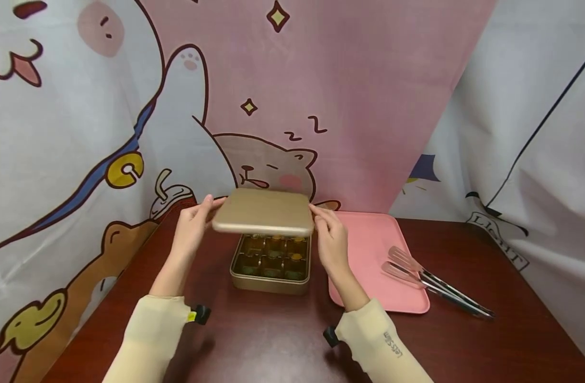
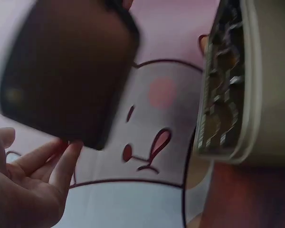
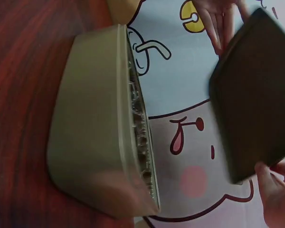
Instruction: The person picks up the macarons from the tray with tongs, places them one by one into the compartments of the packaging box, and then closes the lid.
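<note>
A gold square lid (image 1: 264, 210) hangs in the air above a matching gold tin (image 1: 270, 285). My left hand (image 1: 191, 226) pinches the lid's left edge, and my right hand (image 1: 332, 239) holds its right edge with the fingertips. The lid's dark underside (image 2: 69, 71) faces the left wrist camera, slightly blurred. Below it the tin stands uncovered on the table, its inside split into several compartments with small brownish-yellow pieces in them. What those pieces are, I cannot tell. The right wrist view shows the tin's side wall (image 3: 90, 118) close up, apart from the lid.
To the right of the tin lies a pink tray (image 1: 369, 255). Tongs (image 1: 438, 284) with slotted pinkish tips rest across its right edge, their handles on the dark red table (image 1: 254, 340). A cartoon-printed cloth (image 1: 369, 96) hangs behind the table.
</note>
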A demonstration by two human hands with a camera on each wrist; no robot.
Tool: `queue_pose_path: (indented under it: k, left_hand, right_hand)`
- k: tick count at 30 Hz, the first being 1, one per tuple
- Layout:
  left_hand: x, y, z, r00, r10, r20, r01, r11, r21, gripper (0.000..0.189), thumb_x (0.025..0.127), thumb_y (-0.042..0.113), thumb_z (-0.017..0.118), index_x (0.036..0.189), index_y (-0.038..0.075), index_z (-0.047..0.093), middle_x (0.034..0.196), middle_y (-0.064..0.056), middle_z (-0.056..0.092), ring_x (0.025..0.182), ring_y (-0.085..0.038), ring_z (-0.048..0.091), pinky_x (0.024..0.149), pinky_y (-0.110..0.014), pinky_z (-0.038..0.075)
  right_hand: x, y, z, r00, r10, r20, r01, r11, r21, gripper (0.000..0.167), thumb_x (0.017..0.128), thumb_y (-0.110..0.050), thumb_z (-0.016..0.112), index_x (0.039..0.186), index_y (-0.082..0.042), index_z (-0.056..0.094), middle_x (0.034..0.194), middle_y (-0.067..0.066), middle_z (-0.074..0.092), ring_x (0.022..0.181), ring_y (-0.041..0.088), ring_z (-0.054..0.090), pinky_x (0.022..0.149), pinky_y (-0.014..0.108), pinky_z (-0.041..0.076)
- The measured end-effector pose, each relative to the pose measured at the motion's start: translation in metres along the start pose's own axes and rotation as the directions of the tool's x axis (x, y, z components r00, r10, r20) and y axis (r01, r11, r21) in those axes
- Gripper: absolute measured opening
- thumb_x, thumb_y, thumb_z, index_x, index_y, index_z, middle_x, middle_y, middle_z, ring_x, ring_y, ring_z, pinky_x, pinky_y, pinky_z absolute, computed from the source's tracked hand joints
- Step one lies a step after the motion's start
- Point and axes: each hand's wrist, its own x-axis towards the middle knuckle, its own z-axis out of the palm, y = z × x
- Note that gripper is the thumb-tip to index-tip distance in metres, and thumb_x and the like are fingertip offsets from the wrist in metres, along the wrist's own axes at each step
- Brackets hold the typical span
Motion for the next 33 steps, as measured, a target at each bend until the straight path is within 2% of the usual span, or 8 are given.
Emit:
queue_pose_path:
  k: [3,5,8,10,14,20,25,33]
  left_hand:
    - [-0.002,-0.009,0.01,1.0,-0.022,0.01,0.021,0.993,0.115,0.049,0.104,0.038,0.052,0.138,0.003,0.059,0.141,-0.017,0.059,0.128,-0.023,0.06,0.095,-0.018,0.053]
    - [-0.003,-0.015,0.015,0.999,-0.037,0.026,0.032,0.981,0.189,0.044,0.102,0.028,0.057,0.141,0.006,0.057,0.142,-0.016,0.058,0.129,-0.027,0.059,0.095,-0.025,0.055]
    - [-0.003,-0.027,0.021,0.996,-0.054,0.073,0.031,0.956,0.292,0.046,0.1,0.018,0.061,0.144,0.007,0.053,0.142,-0.019,0.057,0.13,-0.03,0.058,0.097,-0.037,0.055]
    - [-0.003,-0.035,0.023,0.991,-0.067,0.111,0.029,0.948,0.316,0.049,0.1,0.013,0.06,0.146,0.005,0.05,0.143,-0.021,0.055,0.131,-0.032,0.056,0.099,-0.045,0.054]
    - [-0.006,-0.054,0.023,0.984,-0.093,0.149,0.034,0.931,0.362,0.05,0.1,0.01,0.058,0.147,0.002,0.047,0.145,-0.023,0.053,0.134,-0.033,0.053,0.104,-0.049,0.05]
    - [-0.014,-0.076,0.025,0.984,-0.097,0.149,0.015,0.881,0.473,0.051,0.098,0.008,0.06,0.147,0.001,0.048,0.144,-0.023,0.054,0.136,-0.035,0.051,0.11,-0.052,0.044]
    - [-0.016,-0.086,0.027,0.985,-0.092,0.145,0.004,0.857,0.516,0.051,0.097,0.007,0.061,0.146,0.002,0.05,0.143,-0.022,0.055,0.135,-0.035,0.052,0.109,-0.052,0.045]
    - [-0.014,-0.091,0.029,0.984,-0.096,0.148,0.01,0.868,0.496,0.049,0.097,0.008,0.062,0.145,0.003,0.052,0.142,-0.022,0.056,0.136,-0.036,0.051,0.109,-0.054,0.045]
  right_hand:
    - [-0.007,0.008,0.0,1.0,0.004,0.012,-0.004,1.0,-0.019,0.032,0.099,-0.008,0.053,0.127,0.001,0.067,0.129,0.019,0.067,0.122,0.033,0.062,0.103,0.048,0.05]
    - [-0.013,0.015,0.001,0.999,0.023,0.034,-0.022,0.999,-0.031,0.035,0.097,-0.008,0.059,0.13,0.004,0.064,0.133,0.02,0.065,0.127,0.033,0.059,0.106,0.048,0.048]
    - [-0.021,0.022,0.002,0.992,0.101,0.08,-0.1,0.995,-0.022,0.043,0.094,-0.009,0.065,0.134,0.005,0.06,0.137,0.02,0.061,0.128,0.031,0.06,0.105,0.045,0.049]
    - [-0.026,0.026,0.002,0.986,0.133,0.1,-0.129,0.991,-0.047,0.046,0.092,-0.009,0.066,0.136,0.005,0.058,0.137,0.02,0.06,0.127,0.029,0.06,0.104,0.044,0.05]
    - [-0.033,0.033,0.004,0.982,0.136,0.134,-0.118,0.984,-0.134,0.049,0.091,-0.009,0.068,0.136,0.006,0.057,0.138,0.02,0.059,0.129,0.031,0.057,0.107,0.046,0.048]
    - [-0.042,0.043,0.008,0.969,0.156,0.19,-0.115,0.97,-0.214,0.052,0.09,-0.008,0.068,0.138,0.008,0.054,0.141,0.022,0.057,0.135,0.035,0.052,0.112,0.049,0.042]
    - [-0.048,0.053,0.012,0.959,0.18,0.22,-0.121,0.959,-0.256,0.053,0.091,-0.009,0.068,0.139,0.008,0.053,0.143,0.021,0.056,0.135,0.035,0.052,0.113,0.048,0.041]
    - [-0.048,0.06,0.011,0.959,0.185,0.217,-0.119,0.951,-0.285,0.054,0.092,-0.011,0.067,0.14,0.008,0.052,0.144,0.022,0.055,0.136,0.035,0.051,0.114,0.048,0.041]
